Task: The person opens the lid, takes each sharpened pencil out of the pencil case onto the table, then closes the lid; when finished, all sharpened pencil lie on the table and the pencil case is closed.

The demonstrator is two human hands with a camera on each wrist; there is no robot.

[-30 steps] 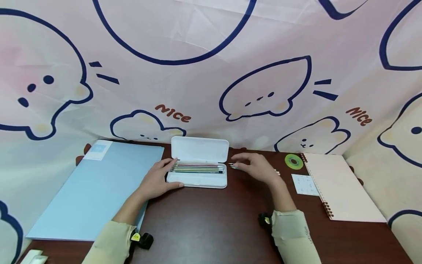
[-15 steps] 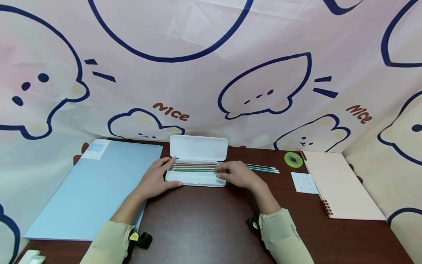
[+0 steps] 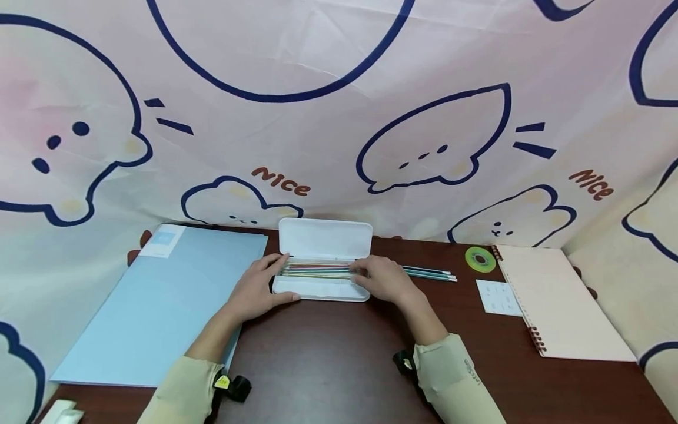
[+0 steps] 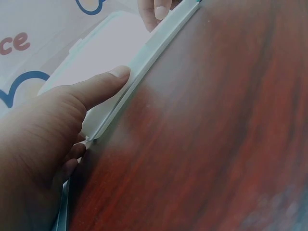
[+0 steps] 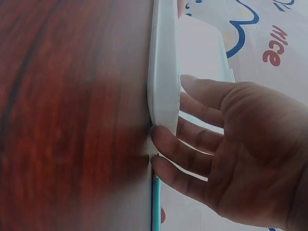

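A white pencil case point(image 3: 321, 288) lies with its lid point(image 3: 325, 237) raised against the patterned cloth. Several coloured pencils point(image 3: 316, 269) sit inside, slightly fanned. My left hand point(image 3: 258, 287) grips the case's left end. Its thumb point(image 4: 103, 87) presses the front rim, and its other fingers go round the end. At the right end my right hand point(image 3: 385, 279) reaches in, curled fingertips at the pencils. The right wrist view shows its thumb and forefinger over the case wall, lower fingers outside; whether they pinch a pencil is hidden. More pencils point(image 3: 431, 274) lie on the table just behind it.
A large light-blue folder point(image 3: 153, 312) lies on the left. To the right are a green roll of tape point(image 3: 480, 259), a small white card point(image 3: 498, 297) and a spiral notebook point(image 3: 567, 306). A white object point(image 3: 62, 412) shows at the lower left edge of the brown table point(image 3: 318, 359).
From beside the case, my right hand has moved left onto the pencils inside, leaving the other pencils on the table. The pencils in the case have shifted apart. My left hand stays put.
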